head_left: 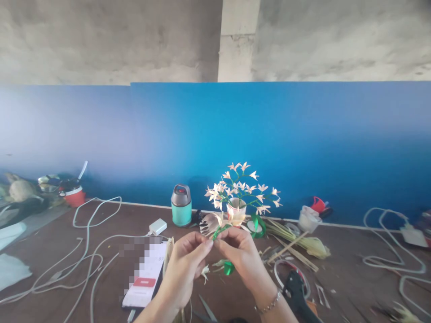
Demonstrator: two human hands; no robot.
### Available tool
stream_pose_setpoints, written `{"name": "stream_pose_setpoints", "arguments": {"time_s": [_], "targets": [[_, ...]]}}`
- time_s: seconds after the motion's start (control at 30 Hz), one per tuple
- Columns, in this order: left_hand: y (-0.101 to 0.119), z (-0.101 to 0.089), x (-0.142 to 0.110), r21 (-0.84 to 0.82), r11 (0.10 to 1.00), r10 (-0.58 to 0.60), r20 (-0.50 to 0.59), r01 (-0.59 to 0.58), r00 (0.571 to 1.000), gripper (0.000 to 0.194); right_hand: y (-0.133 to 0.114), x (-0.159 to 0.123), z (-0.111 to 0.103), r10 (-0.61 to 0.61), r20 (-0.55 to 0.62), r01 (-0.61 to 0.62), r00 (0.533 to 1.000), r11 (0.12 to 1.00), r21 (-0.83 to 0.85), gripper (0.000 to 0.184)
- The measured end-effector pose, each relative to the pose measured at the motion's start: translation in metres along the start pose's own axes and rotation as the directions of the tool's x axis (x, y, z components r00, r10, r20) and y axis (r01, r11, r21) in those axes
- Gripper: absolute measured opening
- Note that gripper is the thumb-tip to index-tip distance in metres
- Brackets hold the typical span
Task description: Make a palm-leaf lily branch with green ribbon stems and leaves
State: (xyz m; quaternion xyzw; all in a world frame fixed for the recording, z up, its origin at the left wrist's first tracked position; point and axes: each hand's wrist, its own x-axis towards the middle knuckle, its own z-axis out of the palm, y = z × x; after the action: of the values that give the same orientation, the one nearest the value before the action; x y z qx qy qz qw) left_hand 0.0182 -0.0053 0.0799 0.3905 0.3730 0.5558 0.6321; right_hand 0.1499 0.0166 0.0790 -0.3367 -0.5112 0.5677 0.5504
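Note:
Close together at the centre, my left hand (189, 256) and my right hand (238, 252) pinch a green-wrapped flower stem (218, 232) between thumbs and fingertips. Pale petals (210, 223) stand just above my fingers; how they join the stem is partly hidden. A bit of shiny green tape (228, 268) shows below my right hand. Just behind, a roll of green tape (257, 225) lies on the table. Beyond my hands, a spray of small pale flowers (249, 187) on green stems stands in a cup (236, 208).
Left of my hands are a phone (144, 280), a white charger (157, 226), looping white cables (88, 251) and a turquoise flask (182, 207). On the right lie dried strips (296, 237), a black-handled tool (296, 291) and a white container (309, 220). Scissors (208, 309) rest at the front.

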Motion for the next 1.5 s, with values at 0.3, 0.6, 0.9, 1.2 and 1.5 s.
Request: {"name": "stream_pose_setpoints", "arguments": {"time_s": [0.3,0.6,0.9,1.2,1.5], "targets": [[0.001,-0.001,0.000,-0.222,0.962,-0.143,0.079,0.157,0.987,0.027,0.003,-0.001,0.000,0.066,0.052,-0.074,0.996,0.983,0.166,0.017],[0.004,-0.002,0.001,-0.261,0.948,-0.162,0.104,0.184,0.981,0.027,0.004,-0.001,-0.005,0.079,0.149,-0.114,0.986,0.964,0.240,0.014],[0.010,-0.003,-0.002,-0.087,0.957,-0.245,0.259,0.275,0.934,0.027,0.003,-0.002,-0.005,0.031,0.156,-0.074,0.987,0.958,0.276,0.011],[0.006,-0.006,-0.001,0.558,0.805,0.174,0.100,-0.200,0.980,0.015,0.010,0.000,0.002,0.021,0.058,-0.034,0.998,0.973,0.229,0.011],[0.001,-0.009,0.000,0.589,0.779,0.217,0.071,-0.217,0.974,0.005,0.012,0.000,0.001,-0.039,-0.009,0.040,0.999,0.995,0.092,0.015]]}}
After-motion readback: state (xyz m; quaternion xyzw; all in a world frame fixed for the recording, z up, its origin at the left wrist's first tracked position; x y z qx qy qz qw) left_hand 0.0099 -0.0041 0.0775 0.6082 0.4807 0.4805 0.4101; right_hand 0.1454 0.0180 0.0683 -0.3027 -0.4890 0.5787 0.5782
